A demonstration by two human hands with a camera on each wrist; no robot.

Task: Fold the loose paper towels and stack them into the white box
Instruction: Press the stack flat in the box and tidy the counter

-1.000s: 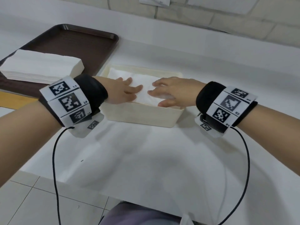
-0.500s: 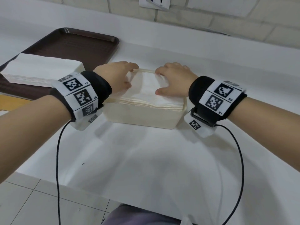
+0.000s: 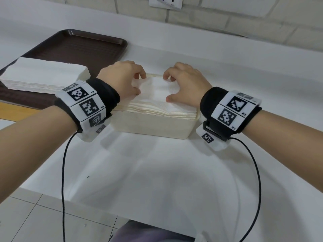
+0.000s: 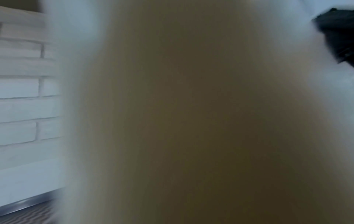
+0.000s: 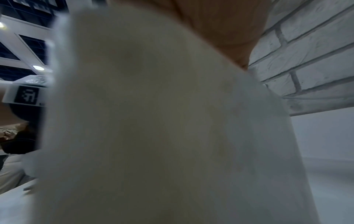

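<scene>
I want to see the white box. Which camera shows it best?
The head camera. It shows the whole white box on the counter, piled with paper towels, and the left hand and right hand gripping the top towel. Both wrist cameras show only a pale blur up close, so no clear box.

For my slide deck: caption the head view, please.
Both hands gather the top paper towel on the full white box.
</scene>
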